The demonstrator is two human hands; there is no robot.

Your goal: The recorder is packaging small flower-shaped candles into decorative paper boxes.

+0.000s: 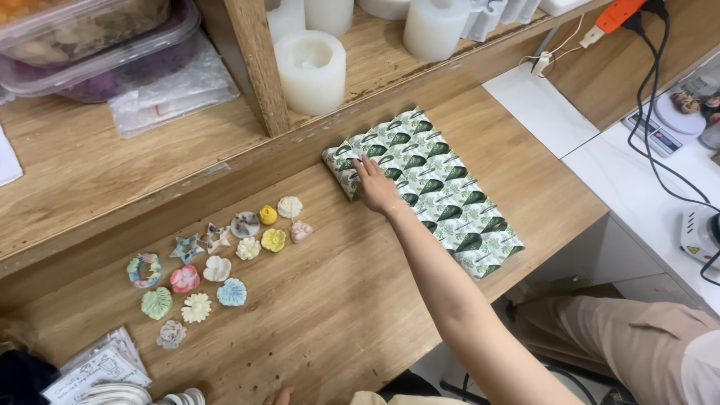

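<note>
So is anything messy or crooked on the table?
Mostly tidy. The leaf-print paper lies slanted across the wooden table, its near corner poking past the table edge. The right hand presses flat on it. The small colourful flower and star shapes sit in loose rows, nothing spilled or broken. The left hand barely shows at the bottom.

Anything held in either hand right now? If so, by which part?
Nothing is gripped. The right hand lies flat, fingers spread, pressing the near left end of the leaf-print wrapping paper on the wooden table. The left hand barely shows at the bottom edge; cannot tell.
</note>
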